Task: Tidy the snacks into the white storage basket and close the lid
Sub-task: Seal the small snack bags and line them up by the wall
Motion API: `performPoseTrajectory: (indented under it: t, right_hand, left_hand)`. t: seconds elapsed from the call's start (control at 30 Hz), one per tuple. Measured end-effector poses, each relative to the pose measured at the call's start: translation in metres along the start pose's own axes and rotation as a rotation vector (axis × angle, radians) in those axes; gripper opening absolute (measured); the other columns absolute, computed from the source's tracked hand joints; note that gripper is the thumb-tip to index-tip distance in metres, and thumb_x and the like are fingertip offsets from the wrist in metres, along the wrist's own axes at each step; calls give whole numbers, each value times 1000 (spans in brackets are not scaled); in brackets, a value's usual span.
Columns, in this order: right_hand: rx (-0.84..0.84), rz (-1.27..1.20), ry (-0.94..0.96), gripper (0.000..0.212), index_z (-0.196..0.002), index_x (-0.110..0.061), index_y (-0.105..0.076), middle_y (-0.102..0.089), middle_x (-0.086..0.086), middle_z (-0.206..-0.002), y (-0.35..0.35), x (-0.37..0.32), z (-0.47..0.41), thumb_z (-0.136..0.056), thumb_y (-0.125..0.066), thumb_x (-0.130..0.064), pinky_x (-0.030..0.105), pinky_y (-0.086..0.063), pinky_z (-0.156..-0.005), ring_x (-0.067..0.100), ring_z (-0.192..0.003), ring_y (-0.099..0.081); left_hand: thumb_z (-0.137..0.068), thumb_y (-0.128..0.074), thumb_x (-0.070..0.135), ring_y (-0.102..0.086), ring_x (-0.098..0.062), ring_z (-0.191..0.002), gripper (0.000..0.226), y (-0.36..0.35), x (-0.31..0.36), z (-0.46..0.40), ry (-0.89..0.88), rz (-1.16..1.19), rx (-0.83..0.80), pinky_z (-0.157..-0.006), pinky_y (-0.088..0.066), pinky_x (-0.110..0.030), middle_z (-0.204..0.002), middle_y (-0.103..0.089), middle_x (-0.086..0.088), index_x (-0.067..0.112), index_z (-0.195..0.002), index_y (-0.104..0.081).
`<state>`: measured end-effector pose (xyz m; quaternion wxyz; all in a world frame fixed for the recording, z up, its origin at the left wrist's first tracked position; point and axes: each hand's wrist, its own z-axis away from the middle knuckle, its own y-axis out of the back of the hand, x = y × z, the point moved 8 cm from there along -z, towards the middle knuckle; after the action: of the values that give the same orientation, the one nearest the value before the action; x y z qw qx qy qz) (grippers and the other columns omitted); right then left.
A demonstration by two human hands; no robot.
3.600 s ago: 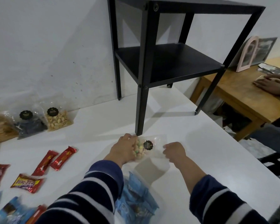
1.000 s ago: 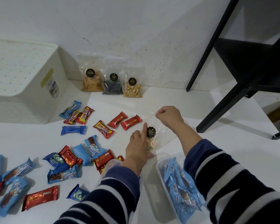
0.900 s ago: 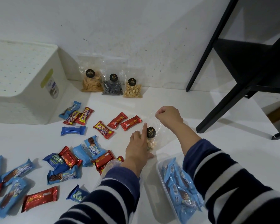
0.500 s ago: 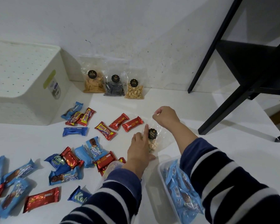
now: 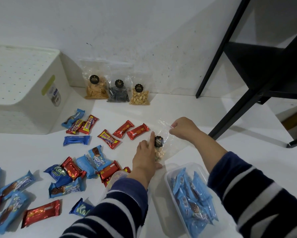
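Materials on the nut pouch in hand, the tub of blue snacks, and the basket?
Nut pouch: thin clear film, likely plastic; it crinkles and glints.
Tub: clear rigid plastic by its look; the wrappers show through its wall.
Basket: white matte plastic, apparently moulded; dotted holes across lid and side.

A white perforated storage basket [image 5: 22, 90] stands lid-shut at the tabletop's [image 5: 213, 148] far-left corner; wrapped snacks [image 5: 108, 139] lie scattered mid-tabletop, three clear bags [image 5: 117, 91] along its far edge.
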<state>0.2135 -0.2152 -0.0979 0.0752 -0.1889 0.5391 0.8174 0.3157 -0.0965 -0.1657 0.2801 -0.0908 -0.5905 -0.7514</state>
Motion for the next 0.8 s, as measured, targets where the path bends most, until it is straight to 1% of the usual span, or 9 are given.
performPoseTrajectory:
  t: [0.1, 0.27, 0.37, 0.43, 0.5, 0.57, 0.67, 0.73, 0.8]
  right_hand:
    - [6, -17, 20, 21, -97, -1, -72, -70, 9, -96, 2, 11, 4, -87, -58, -13, 25, -40, -69, 23, -86, -59]
    - [106, -146, 13, 21, -85, -15, -75, -72, 3, -102, 4, 12, 10, -86, -58, -2, 23, -49, -77, 20, -97, -65]
    - [134, -180, 12, 26, -79, -19, -72, -71, 4, -103, 2, 15, 15, -85, -57, 0, 23, -50, -76, 20, -93, -66]
    - [140, -221, 36, 21, -84, -16, -74, -71, 5, -103, 4, 14, 19, -85, -58, -1, 22, -48, -75, 19, -92, -66]
    - [126, -254, 70, 17, -91, -13, -74, -71, 4, -103, 3, 10, 25, -86, -61, -4, 20, -46, -75, 17, -90, -64]
    - [121, -250, 106, 16, -96, -15, -74, -71, 3, -103, 2, 6, 32, -87, -63, -8, 21, -45, -77, 14, -89, -62]
    - [107, -251, 133, 16, -100, -18, -74, -71, 0, -101, -2, 5, 41, -85, -66, -18, 21, -43, -77, 11, -87, -60]
    - [94, -315, 130, 17, -98, -17, -74, -71, -4, -97, -4, 6, 47, -87, -66, -26, 19, -41, -77, 8, -86, -59]
    - [114, -376, 119, 18, -93, -16, -75, -72, -5, -95, -3, 8, 50, -88, -64, -30, 20, -41, -77, 8, -87, -60]
  left_hand:
    - [-77, -74, 40, -38, -27, -129, 120, -1, 1, 0, 2, -30, 3, -106, -38, -34, -139, -33, -11, 24, -148, 21]
    - [-73, -78, 36, -39, -26, -127, 121, -1, 0, 0, 6, 13, 23, -102, -41, -35, -138, -34, -9, 28, -149, 15]
    - [-67, -81, 44, -35, -27, -130, 113, 3, -1, 1, 19, 296, 72, -106, -39, -39, -145, -26, -8, 28, -150, -7]
    - [-76, -72, 48, -34, -25, -131, 81, 26, 3, 1, 25, 426, 262, -105, -38, -38, -146, -27, -6, 23, -141, -33]
    - [-89, -53, 52, -42, -22, -122, 46, 53, 12, 2, 54, 386, 431, -97, -40, -36, -132, -44, -3, 22, -123, -51]
    - [-94, -41, 51, -53, -19, -104, 37, 63, 18, -4, 95, 484, 398, -85, -44, -32, -111, -59, 1, 20, -106, -58]
    - [-95, -49, 38, -59, -19, -83, 25, 56, 21, -11, 122, 758, 251, -73, -46, -31, -86, -63, 0, 16, -89, -59]
    - [-93, -53, 31, -59, -20, -77, 22, 52, 17, -11, 135, 851, 239, -73, -50, -35, -80, -63, -1, 13, -85, -62]
    - [-93, -55, 28, -59, -18, -73, 20, 53, 18, -9, 120, 887, 245, -69, -50, -31, -80, -64, 0, 11, -87, -65]
